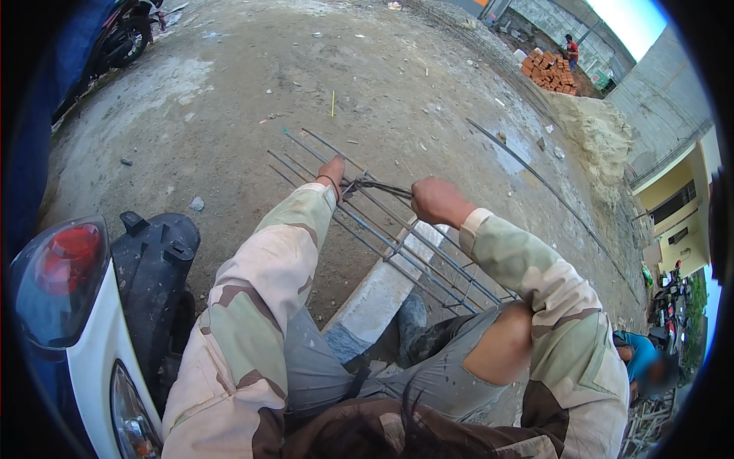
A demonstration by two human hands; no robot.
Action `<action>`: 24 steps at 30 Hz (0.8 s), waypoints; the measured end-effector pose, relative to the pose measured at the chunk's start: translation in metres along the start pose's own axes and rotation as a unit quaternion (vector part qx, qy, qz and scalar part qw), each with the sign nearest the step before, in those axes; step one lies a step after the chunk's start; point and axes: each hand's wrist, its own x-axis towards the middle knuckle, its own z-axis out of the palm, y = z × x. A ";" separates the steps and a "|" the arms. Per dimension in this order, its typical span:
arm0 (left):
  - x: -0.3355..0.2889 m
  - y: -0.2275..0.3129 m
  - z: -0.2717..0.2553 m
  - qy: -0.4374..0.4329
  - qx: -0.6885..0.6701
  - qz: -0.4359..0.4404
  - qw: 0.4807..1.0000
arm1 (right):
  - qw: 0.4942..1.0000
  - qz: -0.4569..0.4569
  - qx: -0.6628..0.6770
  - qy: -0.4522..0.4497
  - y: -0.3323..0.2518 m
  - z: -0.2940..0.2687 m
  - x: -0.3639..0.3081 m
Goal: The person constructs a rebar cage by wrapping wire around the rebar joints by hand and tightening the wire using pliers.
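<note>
A long cage of steel rebar (371, 223) slants in front of me, its far bar ends pointing up and left. My left hand (331, 173) is closed around the cage near that far end; its fingers are partly hidden. In a fist to the right, my right hand (441, 201) grips a bundle of dark tie wire (388, 187). The wire stretches from the fist across the bars to a stirrup beside my left hand. Beneath the cage lies a pale concrete block (380, 297), between my legs.
A white vehicle's tail light (70, 260) and a black mudguard (157, 249) stand close on my left. A loose steel bar (535, 174) lies on the dirt at right. Farther off are stacked bricks (549, 73), a sand heap (596, 138) and a person in blue (638, 352).
</note>
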 end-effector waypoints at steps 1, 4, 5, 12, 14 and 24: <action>-0.002 0.001 0.000 0.010 0.011 -0.002 1.000 | 0.924 0.154 0.314 -0.153 0.002 0.001 0.004; -0.012 0.002 0.001 0.009 -0.005 -0.007 1.000 | 0.581 0.301 0.705 -0.274 0.000 0.001 0.004; -0.015 0.003 0.001 -0.004 -0.038 -0.012 0.999 | 0.548 0.308 0.743 -0.232 -0.003 -0.002 0.000; 0.001 -0.001 -0.002 -0.027 0.021 -0.064 0.997 | 0.574 0.278 0.763 -0.110 0.000 -0.034 -0.013; 0.021 -0.009 -0.007 -0.027 -0.003 -0.031 0.999 | 0.743 0.297 0.591 -0.104 -0.011 -0.021 -0.012; 0.075 -0.022 -0.019 0.058 0.239 -0.001 0.969 | 0.922 0.205 0.328 -0.012 -0.046 0.047 -0.017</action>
